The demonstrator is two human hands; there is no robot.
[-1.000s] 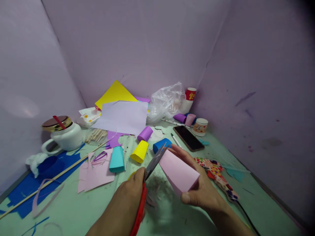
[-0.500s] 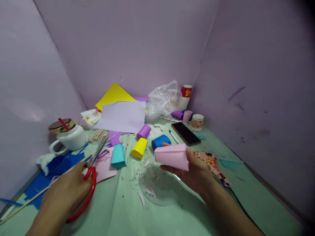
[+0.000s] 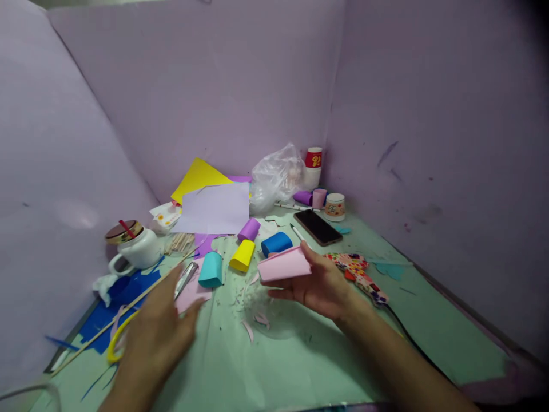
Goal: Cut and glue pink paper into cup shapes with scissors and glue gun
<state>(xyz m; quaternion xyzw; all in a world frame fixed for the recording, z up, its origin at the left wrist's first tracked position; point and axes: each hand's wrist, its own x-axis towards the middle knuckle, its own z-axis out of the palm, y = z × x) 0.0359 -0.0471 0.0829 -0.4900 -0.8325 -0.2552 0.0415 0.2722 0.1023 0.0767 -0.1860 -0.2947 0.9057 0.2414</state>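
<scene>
My right hand [image 3: 321, 283] holds a pink paper cup shape [image 3: 285, 265] on its side between thumb and fingers, above a clear round lid [image 3: 274, 320] with pink scraps. My left hand [image 3: 158, 326] hovers at the lower left, fingers apart and nothing between them. Beside and partly behind it lie the scissors, their metal blades [image 3: 186, 278] over pink paper [image 3: 203, 293] and a yellow handle loop [image 3: 116, 343] showing. Ahead stand a teal paper piece [image 3: 210, 269], a yellow one [image 3: 242, 256], a purple one [image 3: 249, 229] and a blue one [image 3: 277, 244].
A white mug [image 3: 141, 249] stands at the left near a long thin stick [image 3: 128, 306]. Sheets of paper [image 3: 214, 209] and a plastic bag [image 3: 277, 177] lie at the back. Rightward are a phone [image 3: 318, 227], a small cup [image 3: 335, 207] and a floral glue gun [image 3: 364, 280] with a cord.
The scissors have left my left hand, whose fingers have opened. My right hand still holds the pink piece, now turned slightly. The whole view has shifted a little.
</scene>
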